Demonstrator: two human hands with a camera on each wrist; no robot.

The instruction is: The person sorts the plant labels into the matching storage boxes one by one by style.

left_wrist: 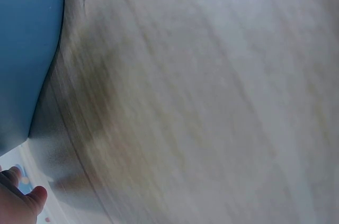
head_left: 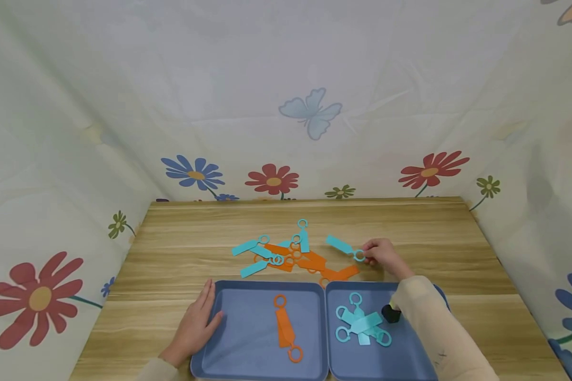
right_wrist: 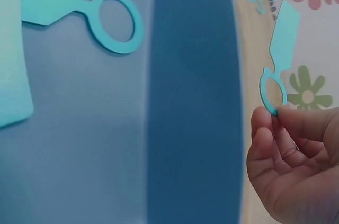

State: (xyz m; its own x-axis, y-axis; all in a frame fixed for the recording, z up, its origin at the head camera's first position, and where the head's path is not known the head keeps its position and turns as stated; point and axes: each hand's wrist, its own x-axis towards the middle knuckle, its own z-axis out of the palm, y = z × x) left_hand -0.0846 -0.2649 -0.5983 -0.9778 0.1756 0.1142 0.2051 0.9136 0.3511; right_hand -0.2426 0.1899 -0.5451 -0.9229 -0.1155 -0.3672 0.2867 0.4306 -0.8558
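My right hand (head_left: 385,256) pinches a turquoise plastic tag (head_left: 339,244) by its ring, above the table behind the right tray. In the right wrist view, thumb and fingertips grip the ring's edge, and the tag's flat end (right_wrist: 285,36) points away from the hand. My left hand (head_left: 195,323) rests on the left edge of the left blue tray (head_left: 238,333), fingers extended. Two overlapping orange tags (head_left: 285,327) lie in that tray. Several turquoise tags (head_left: 362,323) are piled in the right blue tray (head_left: 362,365).
A mixed heap of orange tags (head_left: 310,262) and turquoise tags (head_left: 244,247) lies on the wooden table (head_left: 195,227) behind the trays. The two trays stand side by side. A flower-printed cloth (head_left: 248,121) hangs around the table's back and sides.
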